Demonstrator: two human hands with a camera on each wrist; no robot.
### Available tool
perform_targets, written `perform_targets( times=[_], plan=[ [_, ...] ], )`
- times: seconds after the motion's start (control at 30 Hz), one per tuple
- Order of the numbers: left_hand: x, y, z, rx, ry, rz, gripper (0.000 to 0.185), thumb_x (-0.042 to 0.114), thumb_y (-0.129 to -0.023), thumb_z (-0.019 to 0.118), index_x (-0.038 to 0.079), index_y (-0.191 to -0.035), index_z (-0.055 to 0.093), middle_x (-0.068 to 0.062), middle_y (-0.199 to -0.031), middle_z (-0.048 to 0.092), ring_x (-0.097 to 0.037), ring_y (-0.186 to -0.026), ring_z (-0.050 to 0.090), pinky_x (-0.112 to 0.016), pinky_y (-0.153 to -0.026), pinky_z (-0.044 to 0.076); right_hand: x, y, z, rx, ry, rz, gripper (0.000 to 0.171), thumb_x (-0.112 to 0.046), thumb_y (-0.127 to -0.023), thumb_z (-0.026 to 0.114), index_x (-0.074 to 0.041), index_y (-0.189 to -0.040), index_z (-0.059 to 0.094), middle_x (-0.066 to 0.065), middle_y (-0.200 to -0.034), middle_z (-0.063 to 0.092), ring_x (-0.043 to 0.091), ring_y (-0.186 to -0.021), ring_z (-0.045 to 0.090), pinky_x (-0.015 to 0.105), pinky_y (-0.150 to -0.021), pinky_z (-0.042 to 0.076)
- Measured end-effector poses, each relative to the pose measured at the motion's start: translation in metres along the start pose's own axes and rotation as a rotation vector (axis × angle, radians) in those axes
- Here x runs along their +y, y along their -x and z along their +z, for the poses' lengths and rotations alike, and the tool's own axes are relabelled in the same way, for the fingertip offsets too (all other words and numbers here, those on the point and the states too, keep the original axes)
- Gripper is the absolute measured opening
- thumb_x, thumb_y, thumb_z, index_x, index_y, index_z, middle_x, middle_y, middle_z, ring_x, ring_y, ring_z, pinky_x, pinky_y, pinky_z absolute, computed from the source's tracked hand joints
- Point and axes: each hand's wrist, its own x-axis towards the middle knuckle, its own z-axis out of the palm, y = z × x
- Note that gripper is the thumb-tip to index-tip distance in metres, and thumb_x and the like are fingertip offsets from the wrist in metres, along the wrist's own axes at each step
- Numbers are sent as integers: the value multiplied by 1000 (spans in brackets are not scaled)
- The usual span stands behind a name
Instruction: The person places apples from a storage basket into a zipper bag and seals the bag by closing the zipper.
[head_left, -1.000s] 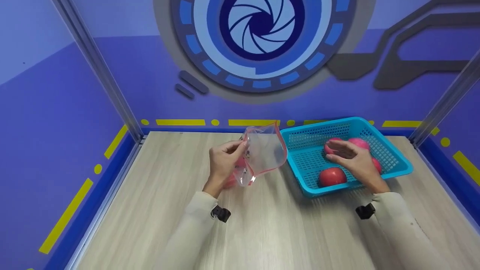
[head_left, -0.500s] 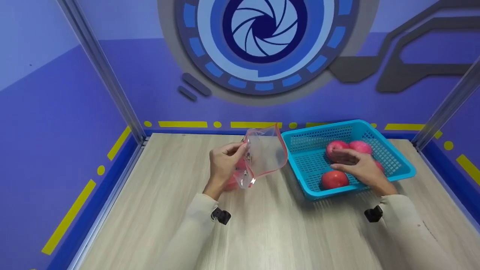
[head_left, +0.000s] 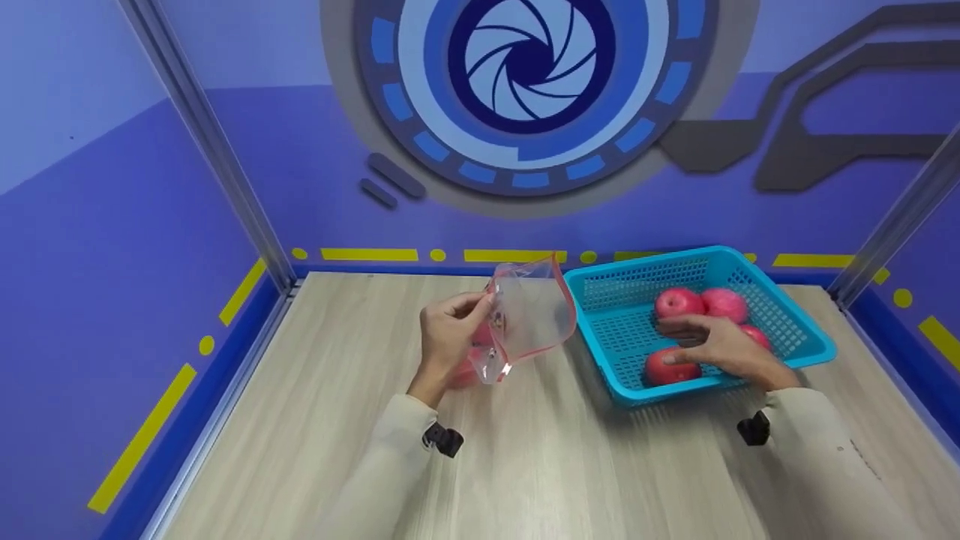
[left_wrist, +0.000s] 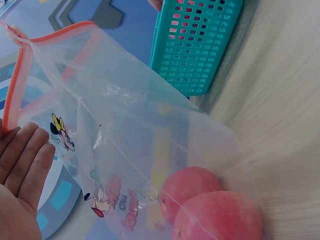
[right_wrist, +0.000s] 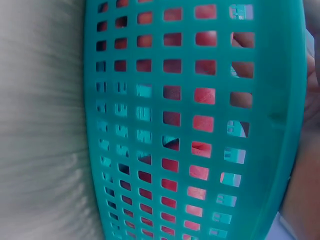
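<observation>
My left hand pinches the edge of a clear zip bag with a red-trimmed mouth, which gapes to the right. Two red apples lie at the bottom of the bag in the left wrist view. My right hand is over the turquoise basket, fingers extended and thumb apart. Its thumb overlaps the front apple in the head view; whether it touches cannot be seen. Behind the hand sit a red apple and a pinker one, with another apple partly hidden to the right.
Both the bag and the basket are on a light wooden table. A blue printed wall rises at the back, with side panels left and right. The perforated basket wall fills most of the right wrist view.
My right hand has moved down and slightly right, from over the rear apples towards the front apple. The left hand keeps its hold on the bag. The head view has shifted slightly.
</observation>
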Motion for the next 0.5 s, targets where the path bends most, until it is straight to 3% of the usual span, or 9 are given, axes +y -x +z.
perform_targets(
  times=[0.17, 0.3, 0.5],
  plan=[
    [1, 0, 0, 5, -12, -5, 11, 14, -96, 82, 4, -100, 85, -5, -92, 80, -21, -80, 75, -25, -74, 61, 1, 0, -4, -52, 55, -8, 72, -31, -93, 86, 2, -149, 56, 23, -147, 60, 46, -137, 53, 36, -97, 58],
    [0, -1, -1, 0, -18, -6, 12, 15, -97, 81, 4, -102, 85, -4, -94, 81, -18, -80, 74, -26, -74, 61, 0, -1, -4, -67, 149, 29, 76, -36, -88, 89, 3, -146, 58, 23, -142, 63, 44, -130, 57, 48, -96, 59],
    [0, 0, -3, -4, -30, -29, 13, 17, -97, 81, 6, -103, 85, -1, -94, 81, -18, -81, 73, -28, -75, 61, 1, -4, 0, -90, 249, 59, 79, -41, -84, 92, 4, -142, 62, 21, -135, 66, 36, -116, 61, 52, -91, 60]
  ],
)
